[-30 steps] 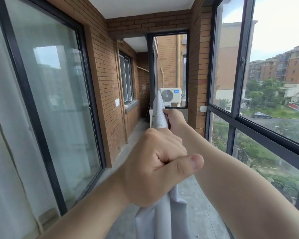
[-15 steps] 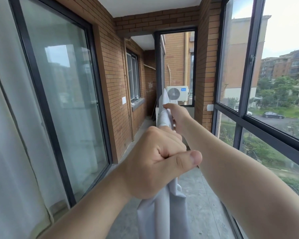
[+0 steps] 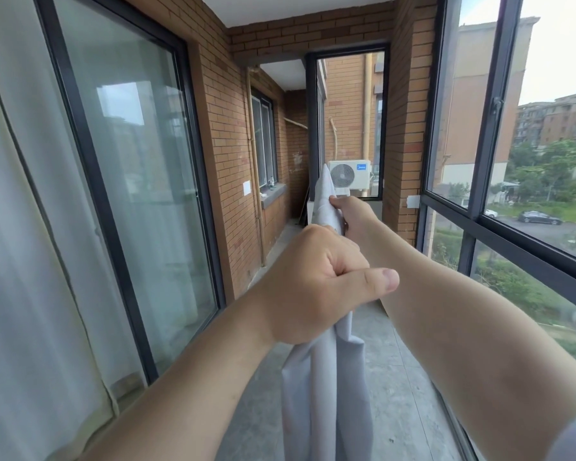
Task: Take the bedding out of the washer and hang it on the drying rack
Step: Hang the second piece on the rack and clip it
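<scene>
A pale grey-white bedding sheet (image 3: 326, 387) hangs bunched from my two fists in the middle of the view. My left hand (image 3: 316, 284) is clenched on the cloth close to me, thumb pointing right. My right hand (image 3: 353, 212) is stretched out farther ahead and pinches the sheet's upper end, whose corner sticks up above the fingers. The cloth runs taut between both hands and drops below the left fist out of the frame. No washer or drying rack is in view.
I stand on a narrow brick balcony with a grey concrete floor (image 3: 396, 387). Sliding glass doors (image 3: 140, 181) line the left side, tall windows (image 3: 499, 161) the right. An air-conditioner unit (image 3: 348, 174) sits at the far end behind a glazed panel.
Both hands keep their grip on the sheet. The view has drifted slightly left and up, and the right hand has risen a little in the frame.
</scene>
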`<control>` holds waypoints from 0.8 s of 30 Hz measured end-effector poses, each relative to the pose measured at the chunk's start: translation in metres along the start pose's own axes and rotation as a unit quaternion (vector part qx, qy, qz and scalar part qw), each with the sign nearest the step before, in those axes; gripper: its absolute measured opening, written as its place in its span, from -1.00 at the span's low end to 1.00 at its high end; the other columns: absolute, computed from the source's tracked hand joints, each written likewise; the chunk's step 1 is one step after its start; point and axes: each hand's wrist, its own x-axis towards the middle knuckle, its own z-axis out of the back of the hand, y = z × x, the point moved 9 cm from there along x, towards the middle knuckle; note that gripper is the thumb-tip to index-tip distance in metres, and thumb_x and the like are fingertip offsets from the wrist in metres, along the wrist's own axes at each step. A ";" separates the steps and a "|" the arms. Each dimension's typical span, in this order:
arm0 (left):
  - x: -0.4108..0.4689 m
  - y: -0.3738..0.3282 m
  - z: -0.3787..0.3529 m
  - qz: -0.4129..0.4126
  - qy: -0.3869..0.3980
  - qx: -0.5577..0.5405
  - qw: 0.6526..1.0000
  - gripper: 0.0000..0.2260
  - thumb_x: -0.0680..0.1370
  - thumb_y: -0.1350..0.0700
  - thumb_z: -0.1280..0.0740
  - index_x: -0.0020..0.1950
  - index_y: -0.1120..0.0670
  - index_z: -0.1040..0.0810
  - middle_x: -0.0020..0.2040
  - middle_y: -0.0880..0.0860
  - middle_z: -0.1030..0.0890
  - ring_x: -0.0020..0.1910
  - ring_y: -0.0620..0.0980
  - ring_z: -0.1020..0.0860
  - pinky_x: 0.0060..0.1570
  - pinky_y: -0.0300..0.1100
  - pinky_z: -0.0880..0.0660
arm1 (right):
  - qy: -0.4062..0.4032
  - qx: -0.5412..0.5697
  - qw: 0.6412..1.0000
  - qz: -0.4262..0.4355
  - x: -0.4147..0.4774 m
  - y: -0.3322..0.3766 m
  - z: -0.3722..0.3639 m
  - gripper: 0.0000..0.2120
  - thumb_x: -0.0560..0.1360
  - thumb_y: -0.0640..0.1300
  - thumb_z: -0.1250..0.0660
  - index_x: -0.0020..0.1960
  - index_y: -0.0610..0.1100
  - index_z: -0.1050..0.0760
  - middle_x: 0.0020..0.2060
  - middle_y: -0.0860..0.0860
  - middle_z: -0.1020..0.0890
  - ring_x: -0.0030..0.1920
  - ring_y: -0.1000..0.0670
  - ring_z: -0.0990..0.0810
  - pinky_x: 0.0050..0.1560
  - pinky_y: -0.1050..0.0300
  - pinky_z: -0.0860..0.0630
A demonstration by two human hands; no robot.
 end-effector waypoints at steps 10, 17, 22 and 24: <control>0.001 0.016 0.034 0.006 -0.123 -0.207 0.971 -0.62 0.64 0.03 -0.18 -0.21 0.13 -0.68 -0.14 0.17 -0.68 0.01 0.15 -0.61 0.28 0.08 -0.41 | 0.090 -0.112 0.967 0.212 -0.130 0.045 -0.021 -0.82 0.68 -0.09 -0.21 0.08 -0.13 -0.56 -0.09 0.06 -0.58 -0.06 0.08 -0.55 0.12 0.05 -0.50; 0.022 0.123 0.094 0.208 -0.311 -0.183 0.909 -0.69 0.69 0.13 -0.13 -0.08 -0.03 -0.64 0.14 0.01 -0.67 0.22 -0.04 -0.58 0.23 -0.14 -0.42 | 0.051 -0.098 0.956 0.272 -0.200 0.026 -0.008 -0.83 0.57 -0.04 -0.40 0.07 -0.04 -0.74 0.07 0.17 -0.72 0.17 0.18 -0.63 0.28 0.21 -0.48; 0.061 0.170 0.052 0.306 -0.129 -0.131 0.934 -0.78 0.68 0.05 -0.23 0.19 0.00 -0.65 0.22 0.10 -0.63 0.12 0.00 -0.55 0.20 -0.17 -0.43 | 0.100 -0.110 0.932 0.330 -0.250 0.027 -0.013 -0.76 0.64 -0.18 -0.28 -0.03 -0.17 -0.73 0.04 0.06 -0.74 0.33 0.21 -0.51 0.42 0.22 -0.33; 0.069 0.177 0.038 0.322 -0.079 -0.149 0.932 -0.75 0.69 0.04 -0.22 0.31 0.04 -0.59 0.22 0.08 -0.59 0.15 -0.01 -0.53 0.24 -0.18 -0.38 | 0.121 -0.113 0.927 0.336 -0.261 0.023 -0.016 -0.74 0.63 -0.18 -0.26 -0.11 -0.03 -0.70 0.05 0.03 -0.73 0.40 0.19 -0.45 0.45 0.19 -0.28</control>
